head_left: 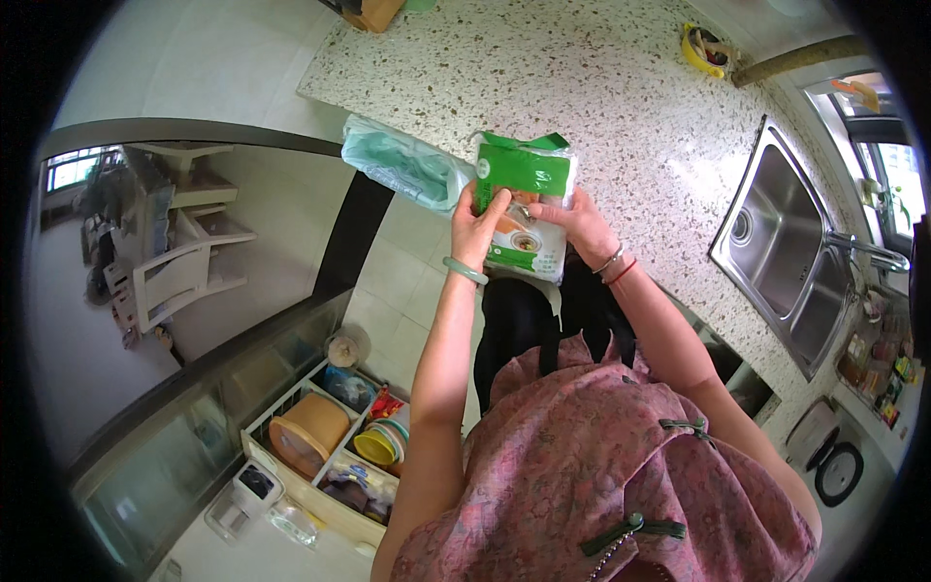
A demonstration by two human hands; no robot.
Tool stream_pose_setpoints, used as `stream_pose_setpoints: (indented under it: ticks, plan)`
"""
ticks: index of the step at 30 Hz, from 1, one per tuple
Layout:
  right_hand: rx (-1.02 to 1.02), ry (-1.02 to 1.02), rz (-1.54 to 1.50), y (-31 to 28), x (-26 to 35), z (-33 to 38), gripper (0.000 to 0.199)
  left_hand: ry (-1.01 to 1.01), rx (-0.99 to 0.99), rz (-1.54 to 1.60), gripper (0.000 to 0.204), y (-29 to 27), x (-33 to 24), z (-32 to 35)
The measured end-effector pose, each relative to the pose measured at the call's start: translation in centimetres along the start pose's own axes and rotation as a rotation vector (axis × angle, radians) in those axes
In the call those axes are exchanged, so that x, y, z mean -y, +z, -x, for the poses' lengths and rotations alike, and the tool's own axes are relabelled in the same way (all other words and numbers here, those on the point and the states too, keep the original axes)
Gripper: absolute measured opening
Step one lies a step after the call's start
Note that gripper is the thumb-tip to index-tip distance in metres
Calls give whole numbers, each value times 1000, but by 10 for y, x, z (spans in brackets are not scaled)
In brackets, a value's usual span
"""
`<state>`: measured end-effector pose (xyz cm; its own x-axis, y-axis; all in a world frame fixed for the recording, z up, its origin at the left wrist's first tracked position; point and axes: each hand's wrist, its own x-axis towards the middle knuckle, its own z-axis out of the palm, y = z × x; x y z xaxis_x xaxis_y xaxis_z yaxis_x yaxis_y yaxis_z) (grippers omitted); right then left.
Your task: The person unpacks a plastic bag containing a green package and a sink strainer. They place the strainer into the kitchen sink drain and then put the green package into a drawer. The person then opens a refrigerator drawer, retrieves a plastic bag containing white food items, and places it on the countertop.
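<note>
A green and white plastic food package with a picture of a bowl on its front is held upright before me, at the counter's near edge. My left hand grips its left side, thumb lying across the front. On the opposite side my right hand is closed round the package, its thumb also pressed on the front. Both thumbs point inward near the middle of the pack. Just left of it is a bin-like container lined with a pale teal plastic bag.
The speckled stone counter stretches ahead and to the right, with a steel double sink set in it. A yellow basket stands at the back. To my lower left is an open drawer unit with tubs and bowls beside a dark-framed glass door.
</note>
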<state>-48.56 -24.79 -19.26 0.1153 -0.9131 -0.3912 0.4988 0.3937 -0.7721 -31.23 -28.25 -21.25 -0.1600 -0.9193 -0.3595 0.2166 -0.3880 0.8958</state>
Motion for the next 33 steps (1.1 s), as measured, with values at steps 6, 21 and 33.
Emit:
stream_pose_setpoints:
  ticks: [6,21,33]
  plan:
    - [-197,-10,-24,29,-50,-17,35,47,-300,-51,45,-68,39,-28]
    - [-490,-6,-236,59,-149,5,44,-179,-499,-152,76,-157,129,-97]
    - [-474,34,-273,37,-182,12,47,-183,-399,-321,30,-206,104,-75]
